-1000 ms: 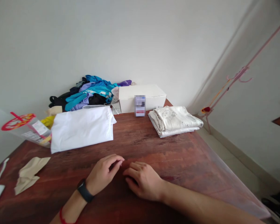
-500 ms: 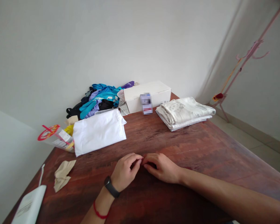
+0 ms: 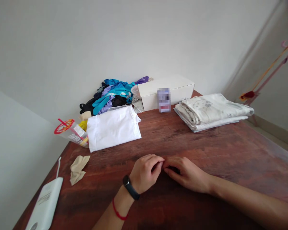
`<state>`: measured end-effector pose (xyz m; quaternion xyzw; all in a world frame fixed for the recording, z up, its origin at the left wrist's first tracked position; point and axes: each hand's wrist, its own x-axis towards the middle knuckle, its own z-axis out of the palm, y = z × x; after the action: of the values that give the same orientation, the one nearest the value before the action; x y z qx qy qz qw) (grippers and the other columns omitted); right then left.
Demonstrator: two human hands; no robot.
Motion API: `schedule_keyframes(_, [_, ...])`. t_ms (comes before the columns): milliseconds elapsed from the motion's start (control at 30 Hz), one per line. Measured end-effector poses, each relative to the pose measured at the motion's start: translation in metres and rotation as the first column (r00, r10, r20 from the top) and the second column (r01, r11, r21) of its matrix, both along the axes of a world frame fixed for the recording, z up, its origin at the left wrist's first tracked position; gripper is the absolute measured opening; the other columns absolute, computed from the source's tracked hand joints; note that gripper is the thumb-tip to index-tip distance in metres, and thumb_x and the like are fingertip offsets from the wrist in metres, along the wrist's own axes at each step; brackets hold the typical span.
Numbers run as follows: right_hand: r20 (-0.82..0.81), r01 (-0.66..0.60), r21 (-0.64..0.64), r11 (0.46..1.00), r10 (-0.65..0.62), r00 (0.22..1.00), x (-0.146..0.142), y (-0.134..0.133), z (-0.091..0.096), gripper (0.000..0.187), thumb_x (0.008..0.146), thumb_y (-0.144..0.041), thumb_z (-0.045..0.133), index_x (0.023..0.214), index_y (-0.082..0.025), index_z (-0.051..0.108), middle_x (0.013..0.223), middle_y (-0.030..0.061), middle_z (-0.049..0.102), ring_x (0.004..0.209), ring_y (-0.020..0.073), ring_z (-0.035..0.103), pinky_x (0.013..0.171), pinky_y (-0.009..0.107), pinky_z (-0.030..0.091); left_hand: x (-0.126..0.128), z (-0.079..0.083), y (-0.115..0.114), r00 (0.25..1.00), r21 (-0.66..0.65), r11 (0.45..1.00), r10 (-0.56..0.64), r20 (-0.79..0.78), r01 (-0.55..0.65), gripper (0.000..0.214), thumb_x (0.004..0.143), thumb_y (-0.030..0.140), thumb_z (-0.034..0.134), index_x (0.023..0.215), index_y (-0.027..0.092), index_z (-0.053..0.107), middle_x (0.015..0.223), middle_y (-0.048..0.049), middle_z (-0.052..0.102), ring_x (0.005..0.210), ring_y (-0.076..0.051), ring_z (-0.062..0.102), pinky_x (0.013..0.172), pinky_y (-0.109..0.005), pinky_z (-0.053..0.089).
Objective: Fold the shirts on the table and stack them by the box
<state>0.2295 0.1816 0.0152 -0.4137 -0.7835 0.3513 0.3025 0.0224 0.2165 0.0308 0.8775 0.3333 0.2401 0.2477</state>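
My left hand (image 3: 147, 172), with a black band and a red cord on its wrist, is curled low over the table, thumb and forefinger brought together in a pinch. Facing it, my right hand (image 3: 188, 174) is also curled, its fingertips meeting those of the left. Whether anything small is held between the fingertips cannot be made out. Beyond my left hand lies a folded white cloth (image 3: 114, 129). Farther off to the right is a stack of folded pale fabric (image 3: 213, 110) with a grey print, apart from both hands.
A white box (image 3: 151, 99) stands against the wall, with a blurred small pack (image 3: 163, 100) before it. Heaped clothes (image 3: 115, 95) lie to its left. On the left are a plastic cup (image 3: 74, 134), crumpled tan paper (image 3: 78, 169) and a white device (image 3: 45, 203) on the wooden table (image 3: 156, 137).
The view has turned slightly left, so everything appears shifted to the right. Both hands keep the same curled pose with fingertips together, and nothing on the table has moved.
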Motion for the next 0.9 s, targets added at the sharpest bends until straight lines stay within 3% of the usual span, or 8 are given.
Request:
schedule_keyframes(300, [-0.067, 0.003, -0.031, 1.0, -0.005, 0.998, 0.003, -0.003, 0.003, 0.02, 0.096, -0.021, 0.053, 0.109, -0.022, 0.069, 0.105, 0.0058, 0.074, 0.091, 0.0189, 0.069, 0.083, 0.029, 0.052, -0.003, -0.001, 0.006, 0.998, 0.025, 0.999, 0.039, 0.05, -0.041, 0.019, 0.098, 0.017, 0.052, 0.101, 0.021, 0.07, 0.096, -0.0052, 0.074, 0.09, -0.019, 0.069, 0.085, -0.033, 0.055])
schedule_keyframes(500, [-0.063, 0.009, 0.007, 1.0, -0.009, 0.998, 0.005, -0.005, 0.0, 0.021, 0.096, -0.021, 0.054, 0.11, -0.021, 0.07, 0.106, 0.0052, 0.075, 0.09, 0.0188, 0.07, 0.083, 0.029, 0.052, -0.022, 0.003, 0.024, 0.958, 0.122, 0.958, 0.24, 0.16, -0.26, 0.018, 0.1, 0.024, 0.053, 0.102, 0.021, 0.07, 0.092, -0.0054, 0.073, 0.09, -0.02, 0.067, 0.083, -0.033, 0.054])
schedule_keyframes(600, [-0.078, -0.003, 0.03, 1.0, 0.005, 0.997, 0.005, -0.005, 0.001, 0.018, 0.096, -0.021, 0.055, 0.103, -0.021, 0.072, 0.1, 0.0042, 0.076, 0.089, 0.0184, 0.07, 0.081, 0.028, 0.052, -0.033, -0.001, 0.035, 0.897, 0.169, 0.892, 0.377, 0.23, -0.418, 0.019, 0.1, 0.027, 0.052, 0.099, 0.021, 0.07, 0.097, -0.0059, 0.072, 0.096, -0.021, 0.067, 0.086, -0.034, 0.054])
schedule_keyframes(733, [-0.079, -0.01, 0.043, 0.999, 0.013, 0.997, 0.006, -0.004, 0.001, 0.019, 0.095, -0.019, 0.056, 0.102, -0.02, 0.073, 0.099, 0.0036, 0.077, 0.087, 0.0179, 0.07, 0.078, 0.027, 0.051, -0.051, -0.006, 0.05, 0.804, 0.329, 0.734, 0.529, 0.272, -0.594, 0.015, 0.096, 0.026, 0.054, 0.098, 0.02, 0.068, 0.108, -0.0078, 0.07, 0.109, -0.024, 0.064, 0.101, -0.041, 0.049])
schedule_keyframes(800, [-0.071, -0.019, 0.059, 0.998, 0.023, 0.997, 0.007, -0.004, 0.0, 0.019, 0.094, -0.018, 0.056, 0.102, -0.02, 0.073, 0.1, 0.0037, 0.077, 0.088, 0.018, 0.07, 0.079, 0.027, 0.051, -0.063, -0.008, 0.058, 0.785, 0.416, 0.671, 0.576, 0.23, -0.614, 0.017, 0.092, 0.022, 0.057, 0.104, 0.019, 0.069, 0.114, -0.0089, 0.069, 0.115, -0.025, 0.061, 0.109, -0.044, 0.044])
schedule_keyframes(900, [-0.049, -0.029, 0.092, 0.995, 0.034, 0.998, 0.008, -0.004, -0.004, 0.02, 0.094, -0.019, 0.056, 0.103, -0.02, 0.074, 0.099, 0.004, 0.077, 0.088, 0.0181, 0.07, 0.079, 0.027, 0.051, -0.082, -0.012, 0.069, 0.72, 0.482, 0.611, 0.691, 0.063, -0.628, 0.038, 0.084, 0.011, 0.058, 0.12, 0.019, 0.067, 0.128, -0.0104, 0.064, 0.128, -0.029, 0.052, 0.114, -0.046, 0.038])
